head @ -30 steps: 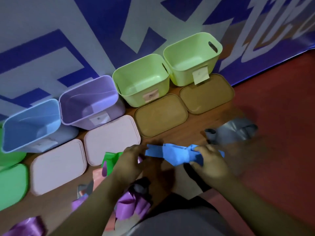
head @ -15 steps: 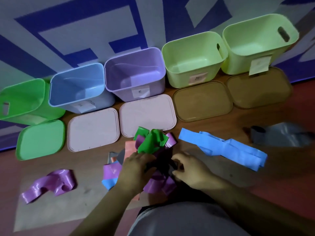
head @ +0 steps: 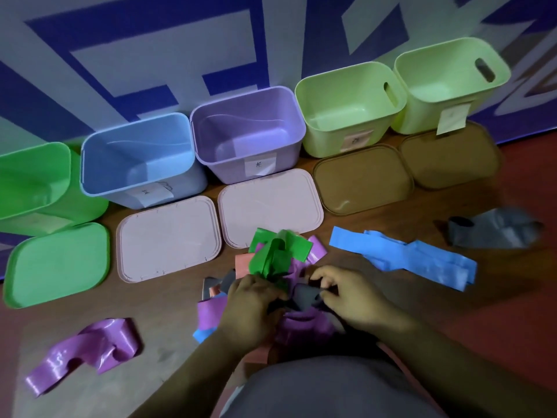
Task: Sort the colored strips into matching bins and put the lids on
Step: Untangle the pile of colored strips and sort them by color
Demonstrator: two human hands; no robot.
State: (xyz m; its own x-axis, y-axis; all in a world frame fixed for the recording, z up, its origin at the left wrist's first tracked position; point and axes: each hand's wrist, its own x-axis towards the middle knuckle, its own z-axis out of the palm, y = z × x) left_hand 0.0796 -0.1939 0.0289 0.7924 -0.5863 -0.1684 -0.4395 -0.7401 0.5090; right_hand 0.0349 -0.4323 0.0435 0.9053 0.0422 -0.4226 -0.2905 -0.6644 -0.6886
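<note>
Two-handed hold on mixed strip pile (head: 301,325): left hand (head: 250,300) curled round tangle, right hand (head: 346,297) pinching grey strip (head: 304,297); purple bin (head: 229,171) ahead of hands, empty; risk of snagged neighbours lifting along, missorted.

Hands (head: 352,297) now on grey strip (head: 304,297)

A brown wooden floor (head: 168,300) carries a purple bin (head: 229,167) against the wall. Left of it stand a blue bin (head: 187,188) and a tipped green bin (head: 75,212), and right of it two pale green bins (head: 328,143). In front lie a green lid (head: 57,263), two pink lids (head: 271,206) and two brown lids (head: 361,179). Nearer still are a mixed pile of strips (head: 271,257), blue strips (head: 407,257), a grey strip (head: 494,233) and, far left, a purple strip (head: 87,354).
</note>
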